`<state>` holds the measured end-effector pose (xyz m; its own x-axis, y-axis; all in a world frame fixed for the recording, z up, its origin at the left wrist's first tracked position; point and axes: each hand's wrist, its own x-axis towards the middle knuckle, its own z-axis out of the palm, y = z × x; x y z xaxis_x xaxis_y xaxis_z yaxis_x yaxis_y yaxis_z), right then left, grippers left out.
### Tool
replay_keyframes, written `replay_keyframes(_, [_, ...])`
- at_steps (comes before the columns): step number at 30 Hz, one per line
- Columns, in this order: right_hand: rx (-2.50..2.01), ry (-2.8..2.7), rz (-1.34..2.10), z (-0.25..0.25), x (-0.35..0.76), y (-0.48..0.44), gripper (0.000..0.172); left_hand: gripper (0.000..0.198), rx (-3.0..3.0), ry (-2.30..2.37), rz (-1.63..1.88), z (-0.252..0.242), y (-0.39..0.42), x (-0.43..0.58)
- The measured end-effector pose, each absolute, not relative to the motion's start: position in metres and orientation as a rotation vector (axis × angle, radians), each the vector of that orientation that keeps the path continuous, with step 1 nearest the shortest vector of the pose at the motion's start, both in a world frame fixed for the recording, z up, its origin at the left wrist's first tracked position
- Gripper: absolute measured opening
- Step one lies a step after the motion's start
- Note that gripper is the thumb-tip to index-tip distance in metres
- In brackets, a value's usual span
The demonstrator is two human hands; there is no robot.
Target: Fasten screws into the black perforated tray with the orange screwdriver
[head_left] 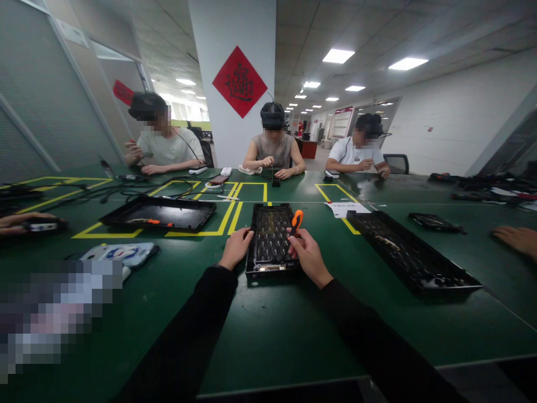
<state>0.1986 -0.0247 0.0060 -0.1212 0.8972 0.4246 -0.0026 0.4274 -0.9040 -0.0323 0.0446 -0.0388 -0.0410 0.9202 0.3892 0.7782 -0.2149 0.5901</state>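
In front of me on the green table lies a black rectangular plastic case [268, 238], its face covered with rows of small raised parts. A bright metallic strip [271, 269] shows along its near end. My left hand [235, 249] grips the case by its left edge. The fingers of my right hand [309, 256] are closed on a screwdriver with an orange and black handle [297, 219]. Its handle points up over the right side of the case. The tool's tip is hidden by my fingers or too small to make out.
Black trays stand at left [168, 212] and right [403, 252], the left one holding an orange-handled tool [155, 223]. A smaller black part [434, 221] lies far right. Cables [138, 182] run across the back left. Other people sit opposite; hands show at both sides.
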Motion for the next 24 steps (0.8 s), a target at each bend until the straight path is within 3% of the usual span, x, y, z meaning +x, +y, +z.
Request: replay_keyframes(24, [-0.789, -1.523, 1.001, 0.0054, 0.1975, -0.0254, 0.043, 0.043, 2.035, 1.856, 1.072, -0.042, 0.0471, -0.0335])
